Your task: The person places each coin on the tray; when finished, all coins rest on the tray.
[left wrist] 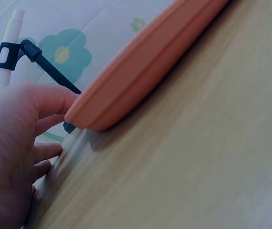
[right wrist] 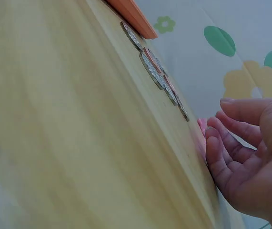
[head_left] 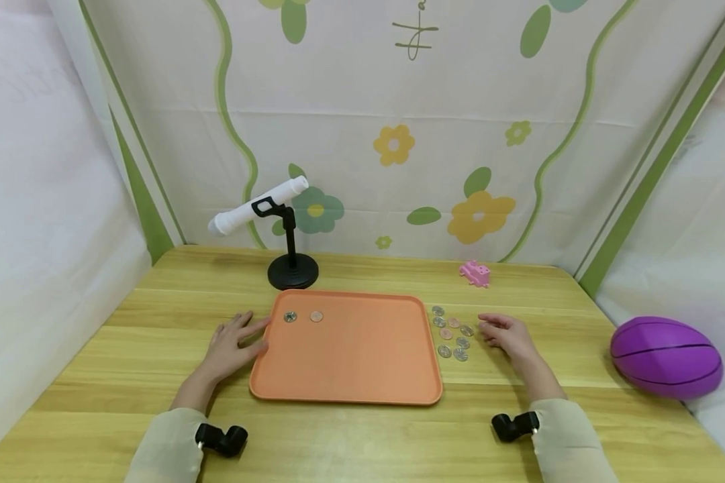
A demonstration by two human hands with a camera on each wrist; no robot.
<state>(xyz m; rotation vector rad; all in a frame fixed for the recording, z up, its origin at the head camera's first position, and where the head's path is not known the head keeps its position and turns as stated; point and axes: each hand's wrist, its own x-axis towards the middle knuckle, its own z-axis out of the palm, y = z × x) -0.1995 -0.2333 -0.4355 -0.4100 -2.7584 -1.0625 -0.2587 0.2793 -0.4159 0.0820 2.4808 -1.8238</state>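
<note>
An orange tray lies flat in the middle of the table. On its upper left part are a silver coin and a copper-coloured coin. My left hand rests at the tray's left edge, its thumb and forefinger touching the rim. To the right of the tray, several silver and copper-coloured coins lie loose on the wood. Just right of them is my right hand, its fingers loosely bent with nothing between them; the right wrist view shows it apart from the coins.
A white microphone on a black stand stands behind the tray. A small pink toy sits near the table's back edge. At the far right lies a purple ball. Printed cloth hangs around the table.
</note>
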